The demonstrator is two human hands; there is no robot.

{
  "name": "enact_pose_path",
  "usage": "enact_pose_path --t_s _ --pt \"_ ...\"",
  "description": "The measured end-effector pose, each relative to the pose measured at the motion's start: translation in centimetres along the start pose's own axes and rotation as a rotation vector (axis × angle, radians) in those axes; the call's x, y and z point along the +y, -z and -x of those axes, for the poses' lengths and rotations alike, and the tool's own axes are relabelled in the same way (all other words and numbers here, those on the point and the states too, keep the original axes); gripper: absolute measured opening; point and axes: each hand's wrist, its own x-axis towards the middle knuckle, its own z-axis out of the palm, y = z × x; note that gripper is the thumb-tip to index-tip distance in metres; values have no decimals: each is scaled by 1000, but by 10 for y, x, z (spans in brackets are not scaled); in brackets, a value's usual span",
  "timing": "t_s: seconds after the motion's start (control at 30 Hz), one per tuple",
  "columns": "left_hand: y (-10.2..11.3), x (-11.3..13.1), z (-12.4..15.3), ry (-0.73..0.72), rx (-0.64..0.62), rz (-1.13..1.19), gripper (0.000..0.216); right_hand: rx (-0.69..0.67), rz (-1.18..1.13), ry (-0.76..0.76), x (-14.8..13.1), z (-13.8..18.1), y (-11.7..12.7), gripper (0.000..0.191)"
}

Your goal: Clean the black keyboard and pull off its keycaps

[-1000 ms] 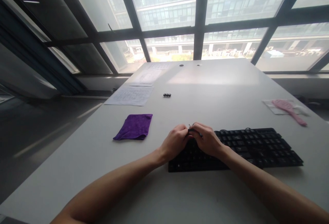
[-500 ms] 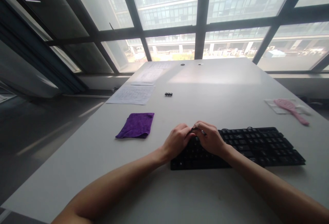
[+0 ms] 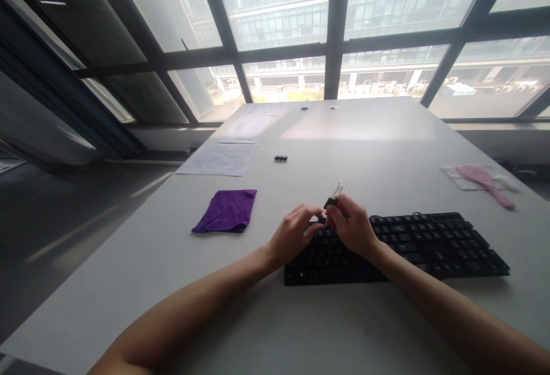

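Over the left end of the black keyboard [image 3: 412, 247], both hands are close together. My right hand [image 3: 354, 227] is closed on a small keycap puller [image 3: 332, 203], black in the middle with thin pale wires sticking up past the fingers. A small black keycap [image 3: 322, 221] sits in the pinch of my left hand [image 3: 295, 229], just beside the right fingertips. Whether puller and keycap touch is too small to tell. The hands hide part of the keyboard's upper left keys.
Beyond the hands lies a short row of black keycaps [image 3: 281, 158]. A folded purple cloth [image 3: 227, 211] is to the left, with papers [image 3: 218, 159] farther back. At the right, a pink hairbrush [image 3: 485, 183] rests partly on a white packet. The white table [image 3: 365, 163] reaches the windows.
My right hand has turned, and the puller's wires now point upward above the fingers. The keycap has come into view in my left fingers. The keyboard has stayed in place.
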Motion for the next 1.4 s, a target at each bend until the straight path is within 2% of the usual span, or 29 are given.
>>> enact_pose_path --t_s 0.13,0.27,0.33,0.43,0.53,0.67,0.77,0.83,0.93,1.13,1.4 --pt "4 2 -4 -70 -105 -118 23 0 -40 -89 -2 -2 0 19" --pt "4 4 -6 -56 -115 -191 21 -24 -56 -105 -3 -3 0 21" --pt "3 5 -7 -24 -109 -164 15 -38 -70 -115 -3 -4 0 23" --pt "6 -3 -13 98 -47 -5 10 -18 -116 -168 -1 -6 -1 22" --pt "15 -31 -26 244 42 40 12 40 -172 -199 1 -9 -3 21" --pt "30 -94 -55 429 103 -242 12 19 -189 -190 3 -9 -4 20" --pt "34 -135 -77 562 48 -396 12 6 -173 -185 2 -8 -4 22" --pt "35 -154 -89 621 -23 -469 14 10 -169 -185 2 -8 -4 23" --pt "35 -172 -103 616 -115 -526 16 6 -174 -188 3 -9 -4 24" --pt "45 -200 -124 561 -212 -559 15 -14 -187 -203 2 -10 -3 23" --pt "52 -217 -135 537 -268 -575 14 -32 -197 -213 1 -10 -1 23"
